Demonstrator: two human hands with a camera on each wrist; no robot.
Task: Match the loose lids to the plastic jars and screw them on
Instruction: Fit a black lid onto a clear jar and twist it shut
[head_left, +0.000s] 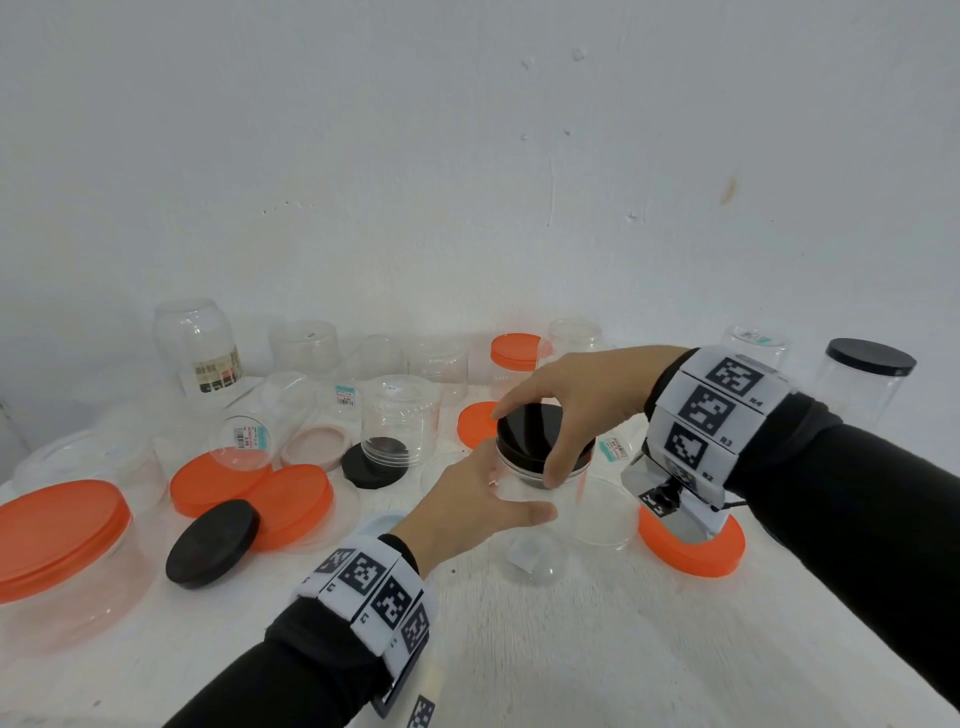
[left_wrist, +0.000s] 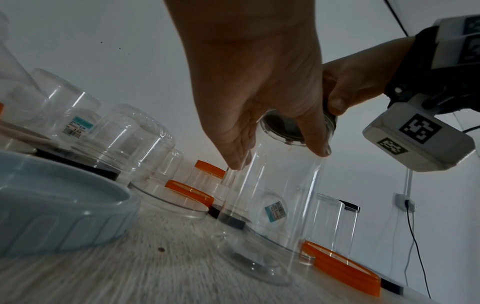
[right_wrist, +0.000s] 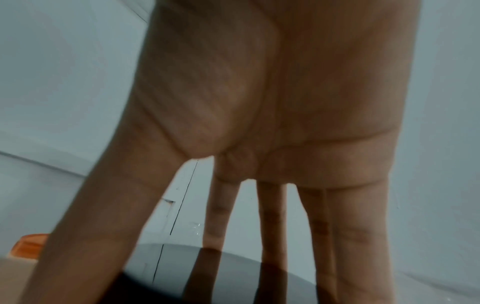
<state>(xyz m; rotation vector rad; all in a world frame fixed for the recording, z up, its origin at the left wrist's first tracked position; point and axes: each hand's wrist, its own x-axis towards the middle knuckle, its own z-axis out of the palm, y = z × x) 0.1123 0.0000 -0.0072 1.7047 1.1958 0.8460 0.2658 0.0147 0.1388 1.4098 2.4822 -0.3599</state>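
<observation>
A tall clear plastic jar stands upright on the white table, just in front of me. A black lid sits on its mouth. My right hand grips this lid from above, thumb on the near rim and fingers on the far rim. My left hand holds the jar's upper wall just under the lid. In the left wrist view, my left hand wraps the jar below the lid. The right wrist view shows the fingers spread down over the lid.
Several clear jars stand mouth-down at the back left among orange lids and black lids. A wide jar with an orange lid sits far left. An orange lid lies right, and a black-lidded jar stands far right.
</observation>
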